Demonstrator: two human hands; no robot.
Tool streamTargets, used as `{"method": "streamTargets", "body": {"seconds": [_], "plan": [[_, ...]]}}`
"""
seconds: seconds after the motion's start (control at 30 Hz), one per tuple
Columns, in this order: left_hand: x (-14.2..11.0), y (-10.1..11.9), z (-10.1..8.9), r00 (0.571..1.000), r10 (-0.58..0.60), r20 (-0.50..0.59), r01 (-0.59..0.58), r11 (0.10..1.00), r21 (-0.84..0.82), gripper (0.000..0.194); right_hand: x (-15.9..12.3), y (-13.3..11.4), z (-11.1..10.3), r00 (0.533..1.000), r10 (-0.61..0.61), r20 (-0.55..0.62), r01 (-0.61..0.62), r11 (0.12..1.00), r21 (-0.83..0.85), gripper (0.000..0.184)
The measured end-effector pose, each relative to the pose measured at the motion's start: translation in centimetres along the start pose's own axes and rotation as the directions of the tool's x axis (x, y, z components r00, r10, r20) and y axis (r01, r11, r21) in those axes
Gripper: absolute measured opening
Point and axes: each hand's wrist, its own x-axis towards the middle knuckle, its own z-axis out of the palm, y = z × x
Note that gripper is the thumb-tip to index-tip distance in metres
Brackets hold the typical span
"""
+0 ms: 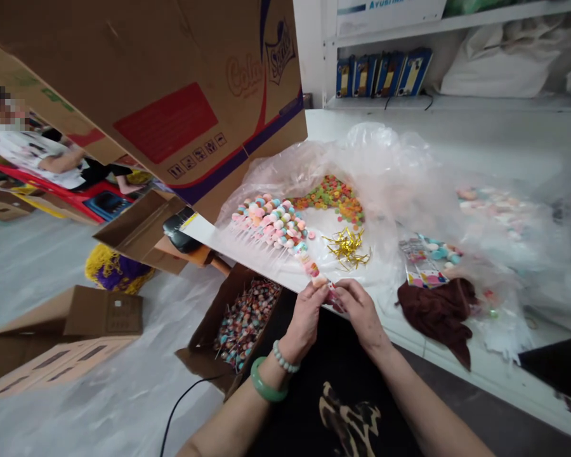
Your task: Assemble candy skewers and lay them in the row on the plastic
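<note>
At the table's front edge, my left hand and my right hand are close together, their fingers pinched at the lower end of a wrapped candy skewer. Its clear printed wrapper shows pink and pale candy inside and points away from me toward the pile. Just beyond lies a heap of candy skewers with white sticks toward the edge. Gold twist ties are scattered to the right of the skewer. Behind them is a pile of orange and green ring candies on clear plastic.
A large cardboard box stands at the left of the table. Below the edge, an open carton holds many wrapped candies. On the right are printed wrappers, a brown cloth and plastic bags. A person sits far left.
</note>
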Motion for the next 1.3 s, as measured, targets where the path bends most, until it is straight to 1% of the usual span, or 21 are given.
{"method": "streamTargets", "body": {"seconds": [0.1, 0.2, 0.27, 0.33, 0.4, 0.43, 0.53, 0.63, 0.73, 0.83, 0.9, 1.0, 1.03, 1.07, 1.1, 1.13, 1.17, 1.2, 1.23, 1.27, 1.3], "plan": [[0.1, -0.3, -0.3, 0.991, 0.128, -0.051, -0.122, 0.988, 0.093, 0.023, 0.3, 0.0, 1.4, 0.989, 0.119, 0.090, -0.129, 0.985, 0.113, 0.034], [0.3, 0.0, -0.6, 0.978, 0.204, -0.052, -0.193, 0.968, 0.158, 0.021, 0.3, -0.2, 2.1, 0.995, 0.086, 0.056, -0.093, 0.984, 0.149, 0.032], [0.6, 0.4, -0.8, 0.993, 0.115, -0.005, -0.114, 0.988, 0.102, 0.028, 0.3, -0.5, 2.1, 0.999, 0.026, 0.043, -0.031, 0.994, 0.110, 0.032], [0.8, 0.7, -1.1, 0.992, -0.080, 0.100, 0.085, 0.996, -0.039, 0.043, 0.2, -0.6, 1.9, 0.997, 0.004, 0.074, -0.009, 0.998, 0.064, 0.033], [1.0, 0.8, -1.4, 0.957, -0.209, 0.202, 0.244, 0.954, -0.172, 0.044, 0.2, -0.4, 1.7, 0.988, 0.064, 0.144, -0.076, 0.994, 0.083, 0.031], [1.1, 0.8, -1.6, 0.949, -0.223, 0.221, 0.270, 0.939, -0.214, 0.039, 0.2, -0.1, 1.7, 0.976, 0.113, 0.186, -0.136, 0.984, 0.112, 0.029], [1.2, 0.6, -1.9, 0.957, -0.203, 0.208, 0.252, 0.935, -0.248, 0.027, 0.3, 0.6, 1.8, 0.930, 0.217, 0.298, -0.278, 0.944, 0.179, 0.025], [1.4, 0.4, -2.0, 0.966, -0.187, 0.176, 0.227, 0.942, -0.247, 0.030, 0.5, 0.4, 2.1, 0.932, 0.175, 0.317, -0.240, 0.954, 0.178, 0.026], [1.7, 0.0, -1.9, 0.971, -0.214, 0.101, 0.233, 0.940, -0.248, 0.024, 0.8, -0.2, 2.5, 0.937, 0.174, 0.303, -0.250, 0.940, 0.234, 0.031], [1.7, -0.3, -1.6, 0.959, -0.266, 0.098, 0.282, 0.933, -0.226, 0.047, 1.3, 0.3, 2.8, 0.922, 0.251, 0.295, -0.360, 0.836, 0.414, 0.029], [1.3, -0.2, -1.7, 0.940, -0.299, 0.166, 0.328, 0.927, -0.185, 0.051, 1.5, 1.2, 2.7, 0.860, 0.301, 0.412, -0.485, 0.733, 0.476, 0.029], [0.6, 0.3, -2.2, 0.900, -0.345, 0.267, 0.375, 0.924, -0.071, 0.033, 1.3, 2.1, 2.0, 0.652, 0.334, 0.681, -0.683, 0.648, 0.336, 0.039], [0.6, 0.5, -2.4, 0.907, -0.333, 0.259, 0.356, 0.933, -0.047, 0.026, 1.1, 2.1, 1.9, 0.616, 0.348, 0.707, -0.692, 0.668, 0.274, 0.041], [0.6, 0.6, -2.6, 0.917, -0.327, 0.230, 0.345, 0.938, -0.042, 0.024, 0.8, 1.9, 1.8, 0.629, 0.368, 0.685, -0.660, 0.718, 0.220, 0.041], [0.8, 0.7, -2.8, 0.926, -0.329, 0.188, 0.344, 0.937, -0.056, 0.026, 0.5, 1.5, 1.8, 0.698, 0.378, 0.608, -0.581, 0.795, 0.173, 0.039], [1.1, 0.7, -2.8, 0.933, -0.334, 0.132, 0.347, 0.934, -0.088, 0.029, 0.1, 1.0, 2.0, 0.816, 0.345, 0.465, -0.438, 0.893, 0.106, 0.035], [1.5, 0.7, -2.8, 0.936, -0.344, 0.071, 0.351, 0.927, -0.134, 0.031, -0.2, 0.5, 2.2, 0.927, 0.234, 0.292, -0.240, 0.971, -0.016, 0.029], [1.9, 0.7, -2.6, 0.934, -0.357, 0.012, 0.353, 0.917, -0.183, 0.030, -0.6, 0.0, 2.4, 0.988, 0.051, 0.148, -0.021, 0.980, -0.197, 0.023], [2.2, 0.6, -2.3, 0.927, -0.374, -0.037, 0.357, 0.905, -0.230, 0.027, -1.0, -0.4, 2.7, 0.984, -0.162, 0.075, 0.178, 0.900, -0.397, 0.020], [2.4, 0.5, -2.0, 0.917, -0.393, -0.065, 0.363, 0.891, -0.272, 0.023, -1.2, -0.7, 2.9, 0.934, -0.351, 0.074, 0.328, 0.751, -0.573, 0.021], [2.6, 0.3, -1.6, 0.909, -0.409, -0.079, 0.367, 0.877, -0.311, 0.020, -1.3, -0.9, 3.2, 0.869, -0.481, 0.117, 0.416, 0.579, -0.701, 0.025]]}}
